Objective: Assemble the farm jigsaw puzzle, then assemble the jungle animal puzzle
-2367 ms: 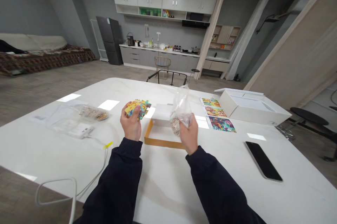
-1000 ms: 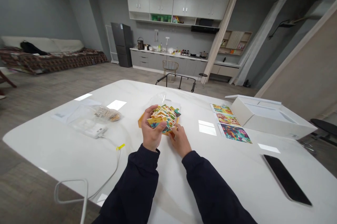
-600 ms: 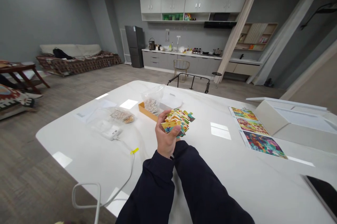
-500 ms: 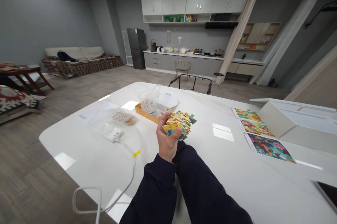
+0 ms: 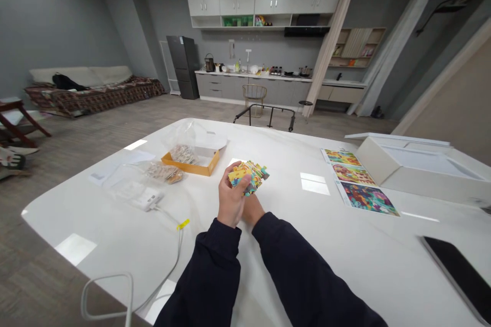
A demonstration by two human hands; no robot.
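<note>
From the head camera, the left hand [image 5: 230, 202] is closed around a small stack of colourful jigsaw puzzle pieces [image 5: 247, 176], holding them above the middle of the white marble tabletop [image 5: 291, 255]. The right hand [image 5: 253, 210] sits just behind and below it, mostly hidden, so its grip cannot be told. Toward the far left edge lies an orange cardboard tray [image 5: 191, 169], with a clear plastic bag of puzzle pieces [image 5: 180, 149] resting in it. A second clear bag of pieces [image 5: 164, 173] lies just in front of the tray. Three printed puzzle pictures [image 5: 360, 198] lie in a row beside an open white box [image 5: 418, 176] on the right side. A black smartphone [image 5: 456, 270] lies near the right edge.
</note>
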